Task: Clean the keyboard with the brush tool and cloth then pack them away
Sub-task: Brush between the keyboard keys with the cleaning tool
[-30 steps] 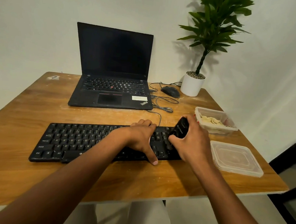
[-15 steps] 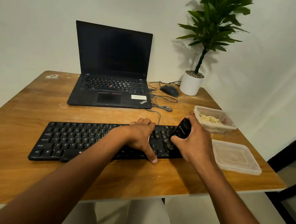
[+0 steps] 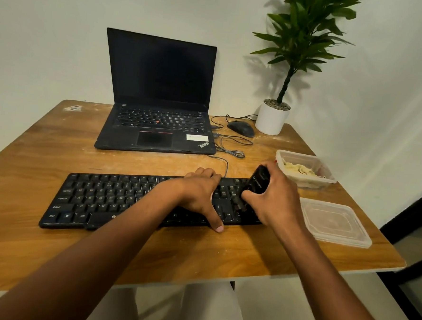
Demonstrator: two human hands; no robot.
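The keyboard (image 3: 138,200), black and full-sized, lies across the middle of the frame on the wooden surface (image 3: 199,253), its long edge parallel to the near edge. Pale specks show on its keys and on the wood around it.

Left hand (image 3: 200,196): lies palm down over the right-centre portion of the keyboard, fingers curled over its far edge, thumb extended to the near edge. It grips the keyboard body and steadies it.

Right hand (image 3: 276,201): closed around the brush tool (image 3: 258,182), a black block-shaped item bearing a small pale marking. The tool is tilted, its lower end down on the keys at the right end of the keyboard. The bristles cannot be made out.

Right of the keyboard, lower right of centre: a clear plastic lid (image 3: 334,223) lying flat on the surface, just beside the right hand. Behind it, a clear plastic container (image 3: 305,169), open, holding a pale crumpled item, probably the cloth; this cannot be confirmed.

Upper centre of the frame: an open black laptop (image 3: 159,95), screen dark. To its right, a dark mouse (image 3: 241,128) with loose cables (image 3: 230,146), one running towards the keyboard. Upper right: a green plant in a white pot (image 3: 271,119) against the wall.
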